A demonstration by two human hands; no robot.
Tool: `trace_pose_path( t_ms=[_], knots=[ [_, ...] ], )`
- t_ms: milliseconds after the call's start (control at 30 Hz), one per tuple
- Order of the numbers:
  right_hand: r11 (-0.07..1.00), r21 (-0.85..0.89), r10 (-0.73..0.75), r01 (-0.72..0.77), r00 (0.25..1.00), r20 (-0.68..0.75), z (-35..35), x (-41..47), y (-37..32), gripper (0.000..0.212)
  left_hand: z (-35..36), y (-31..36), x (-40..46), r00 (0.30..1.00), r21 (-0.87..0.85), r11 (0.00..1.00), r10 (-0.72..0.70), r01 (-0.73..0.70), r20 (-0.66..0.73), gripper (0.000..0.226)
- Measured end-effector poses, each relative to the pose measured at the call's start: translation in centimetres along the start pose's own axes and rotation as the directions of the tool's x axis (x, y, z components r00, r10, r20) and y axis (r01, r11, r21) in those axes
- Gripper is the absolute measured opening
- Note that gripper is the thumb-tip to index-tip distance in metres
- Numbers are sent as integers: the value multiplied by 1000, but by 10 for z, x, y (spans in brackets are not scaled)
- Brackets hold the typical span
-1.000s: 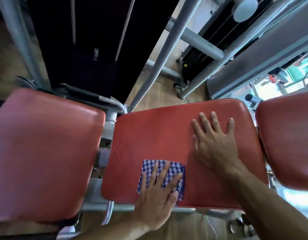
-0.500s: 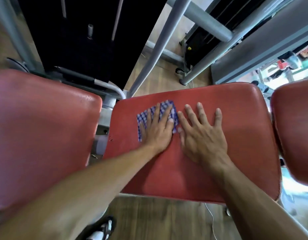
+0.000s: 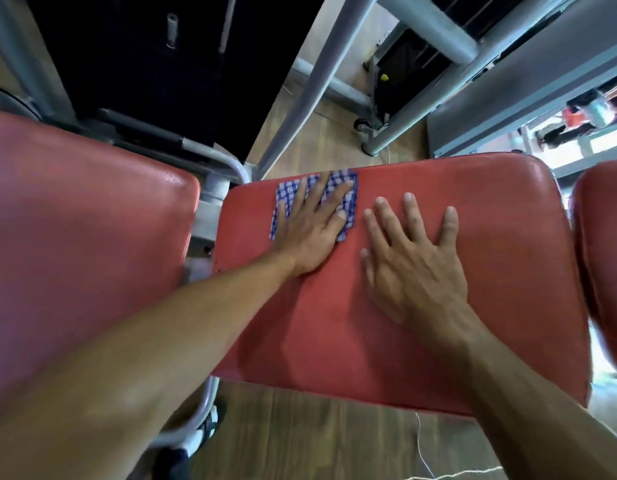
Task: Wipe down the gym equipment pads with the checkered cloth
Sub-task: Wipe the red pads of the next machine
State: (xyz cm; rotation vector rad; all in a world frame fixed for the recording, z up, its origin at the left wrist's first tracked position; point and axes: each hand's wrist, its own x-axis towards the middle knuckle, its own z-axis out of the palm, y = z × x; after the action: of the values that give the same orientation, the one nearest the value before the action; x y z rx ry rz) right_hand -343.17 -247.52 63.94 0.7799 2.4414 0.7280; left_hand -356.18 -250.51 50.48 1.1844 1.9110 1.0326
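A blue and white checkered cloth (image 3: 348, 206) lies folded at the far left corner of the middle red pad (image 3: 404, 341). My left hand (image 3: 310, 226) presses flat on the cloth with straight, spread fingers, covering most of it. Just right of it, my right hand (image 3: 414, 258) rests flat on the bare pad, fingers spread, holding nothing. A second red pad (image 3: 75, 244) lies to the left and a third red pad (image 3: 605, 258) shows at the right edge.
Grey steel frame tubes (image 3: 310, 81) rise behind the pads, and a black weight stack housing (image 3: 154, 64) stands at the back left. The floor (image 3: 300, 441) is wood with a thin white cord (image 3: 421, 445) on it. A shoe (image 3: 199, 434) shows below the pads.
My left hand has slid the cloth from the near edge of the middle pad up to its far left corner. My right hand has stayed flat on the pad.
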Motion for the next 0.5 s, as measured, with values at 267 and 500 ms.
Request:
trace_pose_path(
  t_ms=[267,500],
  knots=[
    [988,62,-145,142,988,57,-3,49,-38,58,44,-15,-154,996,25,997,-71,70,58,48],
    [978,60,-205,201,976,71,9,62,-55,60,70,-13,-195,983,-29,990,-140,137,-121,48]
  ],
)
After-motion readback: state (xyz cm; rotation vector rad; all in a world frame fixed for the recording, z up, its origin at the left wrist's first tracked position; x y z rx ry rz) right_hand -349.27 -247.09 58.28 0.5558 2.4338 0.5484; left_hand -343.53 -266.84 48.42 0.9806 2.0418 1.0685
